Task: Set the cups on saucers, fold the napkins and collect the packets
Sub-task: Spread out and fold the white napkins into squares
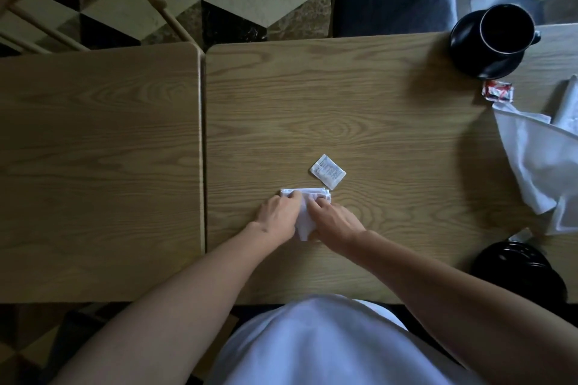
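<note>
Both hands are down on the small white napkin in the middle of the table, left hand and right hand side by side, fingers laid fairly flat and pressing the fold; whether any are pinching an edge, I cannot tell. It looks part-folded, with layered edges showing at the far side. Just beyond it lies a white packet, uncollected. Far right, a black cup already sits on its saucer, so I'd call that one done; its inside is too dark to read. Near it, a red-and-white packet waits, and a large white napkin lies crumpled, unfolded. At the near right edge there's another black dish, too murky to identify. Plenty left, I'd judge.
</note>
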`<state>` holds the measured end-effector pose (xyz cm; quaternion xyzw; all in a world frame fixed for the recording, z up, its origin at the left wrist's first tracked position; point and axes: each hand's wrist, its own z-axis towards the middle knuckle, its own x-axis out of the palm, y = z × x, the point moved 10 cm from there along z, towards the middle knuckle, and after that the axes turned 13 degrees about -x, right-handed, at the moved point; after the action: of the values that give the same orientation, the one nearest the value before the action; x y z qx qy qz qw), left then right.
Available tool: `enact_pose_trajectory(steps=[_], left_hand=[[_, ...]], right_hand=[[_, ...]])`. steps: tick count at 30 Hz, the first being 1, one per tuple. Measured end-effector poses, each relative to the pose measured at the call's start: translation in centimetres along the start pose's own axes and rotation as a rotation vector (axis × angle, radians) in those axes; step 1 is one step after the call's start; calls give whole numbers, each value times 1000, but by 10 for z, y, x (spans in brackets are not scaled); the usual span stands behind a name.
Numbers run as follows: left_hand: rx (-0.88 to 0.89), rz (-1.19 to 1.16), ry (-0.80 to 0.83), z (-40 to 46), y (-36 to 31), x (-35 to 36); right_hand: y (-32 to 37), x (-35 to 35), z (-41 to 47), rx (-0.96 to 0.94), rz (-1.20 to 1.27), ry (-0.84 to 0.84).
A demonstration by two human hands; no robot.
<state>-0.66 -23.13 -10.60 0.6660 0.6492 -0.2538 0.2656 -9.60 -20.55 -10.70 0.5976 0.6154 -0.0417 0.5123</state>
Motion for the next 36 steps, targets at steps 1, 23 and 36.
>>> enact_pose_trajectory(steps=[1, 23, 36], left_hand=[[4, -114, -22, -4, 8, 0], [-30, -1604, 508, -82, -15, -1], [285, -1221, 560, -149, -90, 11]], right_hand=[[-2, 0, -5, -9, 80, -47], [-38, -14, -127, 477, 1204, -456], [-26, -7, -247, 366, 1349, -563]])
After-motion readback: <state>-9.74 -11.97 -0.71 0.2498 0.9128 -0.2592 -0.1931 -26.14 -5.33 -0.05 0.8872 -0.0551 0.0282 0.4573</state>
